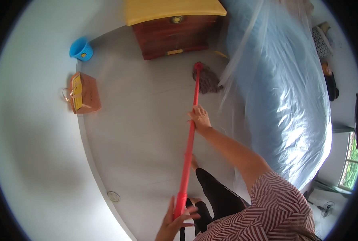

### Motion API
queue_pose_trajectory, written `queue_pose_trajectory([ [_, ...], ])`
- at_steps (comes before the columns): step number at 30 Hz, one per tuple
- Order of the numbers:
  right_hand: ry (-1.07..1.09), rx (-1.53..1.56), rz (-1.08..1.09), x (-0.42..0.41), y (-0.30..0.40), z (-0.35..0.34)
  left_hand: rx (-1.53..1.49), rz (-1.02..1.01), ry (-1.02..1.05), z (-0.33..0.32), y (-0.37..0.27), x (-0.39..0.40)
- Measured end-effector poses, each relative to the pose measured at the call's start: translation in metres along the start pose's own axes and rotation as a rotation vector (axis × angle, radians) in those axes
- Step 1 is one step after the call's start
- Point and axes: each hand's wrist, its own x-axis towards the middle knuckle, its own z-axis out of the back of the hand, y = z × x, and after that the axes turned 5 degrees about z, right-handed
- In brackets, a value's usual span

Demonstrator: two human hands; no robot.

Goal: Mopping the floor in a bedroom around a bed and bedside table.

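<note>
A string mop with dark, damp-looking strands [208,79] rests on the grey floor, and its long red handle [187,156] slants back towards me. My right hand [199,118] is wrapped around the handle partway down, with the arm stretched forward. Near the handle's top end, my left hand [177,215] holds it loosely between the thumb and spread fingers. The mop head lies in front of a dark red wooden cabinet [173,36] with a yellow top, close to a clear plastic sheet [281,99] draped over a bulky light-blue thing.
By the left wall stand a blue plastic basket [81,49] and an orange-brown bag [90,95] with something yellow inside. A round floor drain cover [113,196] lies near the wall. My bare feet are on the floor below the handle. At the far right are a fan [327,208] and a window [350,162].
</note>
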Motion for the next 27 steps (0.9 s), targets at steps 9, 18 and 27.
queue_pose_trajectory([
  [9, 0.408, -0.241, 0.127, 0.054, 0.043, -0.048, -0.417, -0.067, -0.067, 0.027, 0.099, 0.057],
  [18, 0.470, -0.237, 0.378, 0.047, 0.162, -0.104, -0.528, -0.252, -0.219, 0.051, 0.182, 0.051],
  [27, 0.214, 0.311, 0.503, -0.115, 0.273, -0.247, -0.638, -0.264, -0.418, 0.088, 0.368, -0.048],
])
